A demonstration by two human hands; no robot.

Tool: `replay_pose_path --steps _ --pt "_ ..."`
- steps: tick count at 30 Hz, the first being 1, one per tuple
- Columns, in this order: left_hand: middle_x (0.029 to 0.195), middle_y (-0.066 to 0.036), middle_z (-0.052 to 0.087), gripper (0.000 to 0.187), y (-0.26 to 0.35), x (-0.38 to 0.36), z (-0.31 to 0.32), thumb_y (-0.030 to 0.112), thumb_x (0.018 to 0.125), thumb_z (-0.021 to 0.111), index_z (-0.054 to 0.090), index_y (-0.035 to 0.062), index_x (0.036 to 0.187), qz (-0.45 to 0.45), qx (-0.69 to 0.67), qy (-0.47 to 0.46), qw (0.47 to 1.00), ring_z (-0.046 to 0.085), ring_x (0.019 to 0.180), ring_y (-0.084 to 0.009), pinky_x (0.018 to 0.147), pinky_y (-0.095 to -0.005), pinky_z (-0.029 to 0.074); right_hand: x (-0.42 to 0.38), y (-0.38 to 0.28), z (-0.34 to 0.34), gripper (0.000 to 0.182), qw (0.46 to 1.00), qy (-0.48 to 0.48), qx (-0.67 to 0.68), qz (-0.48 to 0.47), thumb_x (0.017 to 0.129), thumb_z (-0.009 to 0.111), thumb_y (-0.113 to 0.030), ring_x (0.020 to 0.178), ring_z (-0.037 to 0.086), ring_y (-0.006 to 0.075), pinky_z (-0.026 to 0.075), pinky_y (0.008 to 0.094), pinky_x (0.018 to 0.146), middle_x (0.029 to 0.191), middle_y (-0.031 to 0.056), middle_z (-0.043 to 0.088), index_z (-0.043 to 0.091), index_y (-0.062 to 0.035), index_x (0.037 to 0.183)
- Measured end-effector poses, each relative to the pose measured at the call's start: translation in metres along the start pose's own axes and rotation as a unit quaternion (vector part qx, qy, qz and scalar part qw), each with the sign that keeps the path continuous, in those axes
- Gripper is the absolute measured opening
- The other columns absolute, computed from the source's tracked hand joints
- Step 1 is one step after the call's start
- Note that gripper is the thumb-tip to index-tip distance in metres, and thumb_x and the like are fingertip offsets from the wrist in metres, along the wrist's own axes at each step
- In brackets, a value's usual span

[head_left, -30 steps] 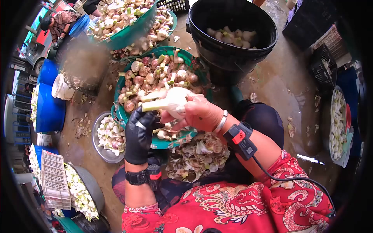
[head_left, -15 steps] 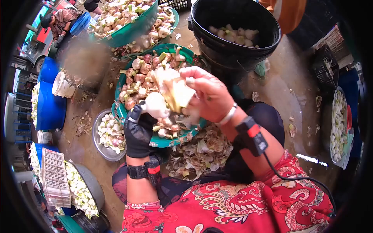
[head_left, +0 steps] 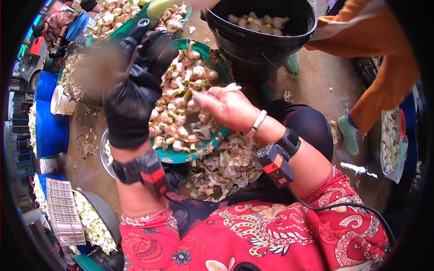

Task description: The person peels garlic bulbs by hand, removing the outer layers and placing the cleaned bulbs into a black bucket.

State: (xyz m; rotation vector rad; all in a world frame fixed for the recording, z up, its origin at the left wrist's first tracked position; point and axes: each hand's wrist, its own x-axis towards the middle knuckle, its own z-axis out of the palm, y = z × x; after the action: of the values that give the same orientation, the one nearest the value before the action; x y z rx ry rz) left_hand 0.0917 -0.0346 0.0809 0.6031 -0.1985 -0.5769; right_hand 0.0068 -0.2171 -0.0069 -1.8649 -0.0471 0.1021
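My left hand (head_left: 138, 86), in a black glove, is raised left of the green basin (head_left: 178, 157), its blurred fingers stretched upward and apart. Above it, at the top edge, is a blurred pale bulb with a green stem (head_left: 160, 6), apart from the fingers as far as I can see. Over the basin my bare right hand (head_left: 228, 106) reaches left, fingers extended, its fingertips at the garlic bulbs (head_left: 174, 118). A scrap of garlic skin (head_left: 232, 87) clings by its thumb side. Peeled skins (head_left: 226, 169) are heaped below the basin.
A black bucket (head_left: 262, 49) with peeled bulbs stands ahead. On the right is a person's orange-clad leg (head_left: 379, 86) with a green shoe (head_left: 348, 134). A metal bowl (head_left: 106, 167), blue tubs (head_left: 52, 124) and a white crate (head_left: 64, 210) stand left. Another person (head_left: 56, 29) works farther off.
My left hand has swung up and left, and the white bulb has left it. My right hand has lowered to the basin, the large piece of skin gone. An orange-clad leg has come into view.
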Motion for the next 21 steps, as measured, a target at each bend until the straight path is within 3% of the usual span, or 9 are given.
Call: replay_pose_path --steps 1,3,4,6,9,15,17,19,21 --pt "0.138 -0.018 0.046 0.04 0.007 0.01 -0.018 0.003 0.096 0.042 0.039 -0.0006 0.136 -0.062 -0.037 -0.11 0.991 0.058 0.111 -0.0223 0.099 -0.0351 0.047 0.004 0.003 -0.002 0.057 0.998 0.027 0.052 0.009 0.092 0.047 -0.051 0.071 0.064 0.0341 0.05 0.0401 0.072 0.066 0.0196 0.064 0.068 -0.0002 0.077" --pt "0.109 -0.012 0.063 0.028 -0.026 0.009 -0.052 0.002 0.095 0.046 0.056 -0.002 0.121 0.135 0.666 -0.069 0.731 0.062 0.087 -0.0149 0.083 -0.0278 0.052 -0.002 -0.017 -0.017 0.062 0.982 0.043 0.141 0.119 0.096 0.038 -0.05 0.067 0.063 0.0264 0.05 0.0369 0.069 0.061 0.0157 0.062 0.067 -0.0008 0.071" --pt "0.105 -0.008 0.063 0.021 -0.054 0.0 -0.09 0.003 0.091 0.053 0.062 -0.0029 0.109 0.011 0.47 0.092 0.878 0.06 0.087 -0.0132 0.079 -0.0261 0.052 -0.003 -0.02 -0.025 0.041 0.967 0.013 0.218 0.129 0.095 0.05 -0.039 0.07 0.059 0.0118 0.048 0.0262 0.064 0.074 0.0056 0.063 0.067 -0.0037 0.084" --pt "0.103 -0.009 0.065 0.033 -0.101 -0.026 -0.144 0.012 0.086 0.066 0.061 -0.0022 0.115 -0.168 0.597 0.177 0.765 0.06 0.091 -0.0116 0.081 -0.0268 0.05 -0.006 -0.025 -0.025 0.033 0.96 0.046 0.261 0.092 0.094 0.05 -0.032 0.073 0.06 0.0109 0.048 0.0251 0.066 0.081 0.0059 0.063 0.067 -0.003 0.091" --pt "0.118 -0.018 0.062 0.046 -0.168 -0.047 -0.226 0.018 0.082 0.066 0.058 0.0049 0.125 -0.16 0.67 0.131 0.713 0.059 0.111 -0.0299 0.096 -0.0368 0.045 -0.008 -0.022 -0.024 0.034 0.966 0.103 0.234 0.042 0.083 0.045 -0.001 0.085 0.06 0.0092 0.049 0.0225 0.073 0.101 0.0061 0.061 0.062 -0.002 0.112" --pt "0.122 -0.019 0.059 0.054 -0.202 -0.012 -0.231 0.022 0.077 0.068 0.054 0.0094 0.128 -0.27 0.803 0.093 0.523 0.053 0.117 -0.0359 0.103 -0.0411 0.039 0.002 -0.017 -0.027 0.026 0.97 0.145 0.191 0.042 0.083 0.054 -0.005 0.082 0.061 0.0092 0.05 0.0231 0.073 0.095 0.0053 0.063 0.063 0.0004 0.108" --pt "0.116 -0.017 0.062 0.048 -0.224 -0.035 -0.298 0.021 0.078 0.069 0.057 0.0069 0.122 -0.184 0.804 0.048 0.564 0.059 0.108 -0.0331 0.093 -0.0415 0.047 0.001 -0.017 -0.029 0.023 0.981 0.137 0.132 0.04 0.083 0.058 -0.007 0.081 0.062 0.0088 0.05 0.0231 0.073 0.091 0.0041 0.065 0.063 0.0018 0.104" --pt "0.104 -0.011 0.064 0.036 -0.205 -0.044 -0.267 0.017 0.081 0.067 0.059 0.0058 0.114 -0.295 0.413 0.189 0.84 0.062 0.092 -0.0252 0.078 -0.0386 0.053 0.001 -0.018 -0.028 0.021 0.98 0.139 0.136 0.042 0.083 0.058 -0.006 0.081 0.061 0.0078 0.049 0.0226 0.072 0.088 0.0027 0.065 0.064 0.002 0.101" --pt "0.091 -0.004 0.061 0.025 -0.181 -0.048 -0.235 0.015 0.086 0.064 0.059 0.0057 0.109 -0.236 0.322 0.199 0.895 0.06 0.08 -0.0173 0.07 -0.0341 0.054 0.002 -0.016 -0.024 0.021 0.988 0.102 0.11 0.036 0.081 0.058 -0.006 0.08 0.059 0.0071 0.049 0.0223 0.071 0.087 0.0025 0.065 0.065 0.0016 0.099"
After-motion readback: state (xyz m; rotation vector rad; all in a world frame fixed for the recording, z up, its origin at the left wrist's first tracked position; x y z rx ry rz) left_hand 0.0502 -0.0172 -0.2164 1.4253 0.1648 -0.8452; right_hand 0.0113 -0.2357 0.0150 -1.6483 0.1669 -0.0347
